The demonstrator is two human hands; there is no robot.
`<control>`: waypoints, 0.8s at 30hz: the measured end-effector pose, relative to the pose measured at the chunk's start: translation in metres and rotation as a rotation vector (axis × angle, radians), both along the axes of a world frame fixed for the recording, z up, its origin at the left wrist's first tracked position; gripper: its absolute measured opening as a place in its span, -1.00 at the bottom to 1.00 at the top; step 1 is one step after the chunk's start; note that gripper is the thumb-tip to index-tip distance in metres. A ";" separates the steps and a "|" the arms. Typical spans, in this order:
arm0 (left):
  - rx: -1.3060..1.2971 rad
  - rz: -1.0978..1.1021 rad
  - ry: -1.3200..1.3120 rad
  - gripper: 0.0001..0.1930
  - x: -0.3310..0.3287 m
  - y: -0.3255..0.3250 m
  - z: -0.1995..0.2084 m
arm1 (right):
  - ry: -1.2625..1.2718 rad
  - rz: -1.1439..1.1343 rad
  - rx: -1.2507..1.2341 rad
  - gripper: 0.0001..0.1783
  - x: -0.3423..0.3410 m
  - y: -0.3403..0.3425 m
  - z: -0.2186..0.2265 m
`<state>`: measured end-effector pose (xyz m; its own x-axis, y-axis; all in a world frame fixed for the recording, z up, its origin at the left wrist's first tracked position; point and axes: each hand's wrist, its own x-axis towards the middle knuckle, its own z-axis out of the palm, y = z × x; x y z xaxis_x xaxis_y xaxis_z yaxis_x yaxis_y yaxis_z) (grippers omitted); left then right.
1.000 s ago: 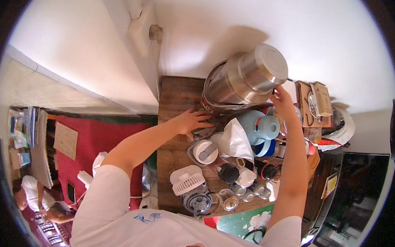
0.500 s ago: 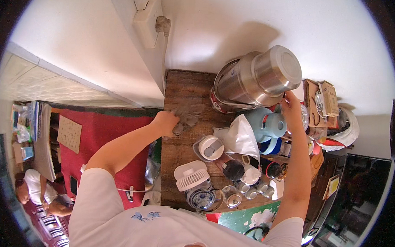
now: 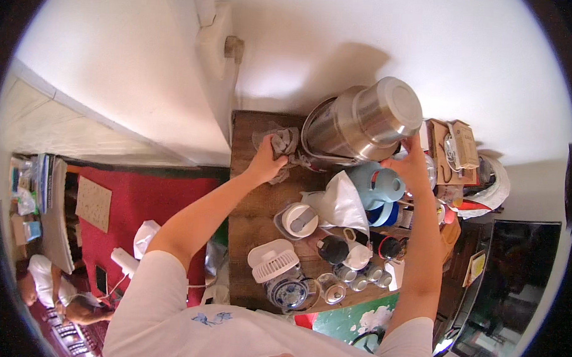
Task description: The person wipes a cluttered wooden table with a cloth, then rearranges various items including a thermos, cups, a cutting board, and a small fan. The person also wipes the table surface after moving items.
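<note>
My left hand (image 3: 266,161) is closed on a crumpled grey cloth (image 3: 285,142), pressed to the wooden tabletop (image 3: 252,209) beside the base of a large steel pot-like container (image 3: 363,121). That container has a narrower cylindrical top and stands near the wall. My right hand (image 3: 413,167) is at the lower right side of its top, fingers curled against the steel; the fingertips are partly hidden. Just below lies a light blue jug (image 3: 379,187) with a handle. A white plastic bag (image 3: 343,205) and a white-lidded cup (image 3: 299,220) stand nearer to me.
Toward the near edge are a white small fan (image 3: 274,260), a blue-and-white patterned jar (image 3: 289,292), a black-lidded bottle (image 3: 332,249) and several small glass jars (image 3: 331,288). Cardboard boxes (image 3: 460,147) stand at right. Another person (image 3: 49,280) sits at far left beside a red cloth (image 3: 147,195).
My left hand has slid the grey cloth away from me and rightward, up close to the steel container's base. My right hand stays at the container's top. The view has shifted slightly.
</note>
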<state>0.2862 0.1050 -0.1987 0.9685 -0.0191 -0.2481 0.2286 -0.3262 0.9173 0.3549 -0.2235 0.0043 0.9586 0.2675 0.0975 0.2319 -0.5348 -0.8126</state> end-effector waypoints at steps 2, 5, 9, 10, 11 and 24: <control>-0.068 0.009 -0.024 -0.17 0.009 -0.026 0.023 | 0.025 -0.001 0.168 0.22 0.000 0.003 0.004; -0.154 -0.011 -0.029 -0.14 0.018 -0.047 0.016 | 0.158 -0.062 0.028 0.22 -0.010 0.014 0.023; -0.079 -0.005 -0.028 -0.22 0.042 -0.053 0.021 | 0.035 -0.148 -0.165 0.15 -0.021 0.010 0.010; -0.026 0.024 -0.050 -0.24 0.052 -0.047 0.006 | -0.010 -0.164 -0.217 0.15 -0.022 0.019 0.012; -0.044 0.009 -0.053 -0.24 0.061 -0.048 0.002 | -0.050 -0.197 -0.271 0.15 -0.024 0.023 0.011; 0.069 0.270 -0.367 -0.27 0.083 -0.076 -0.019 | -0.163 -0.521 -0.511 0.39 -0.035 0.078 0.010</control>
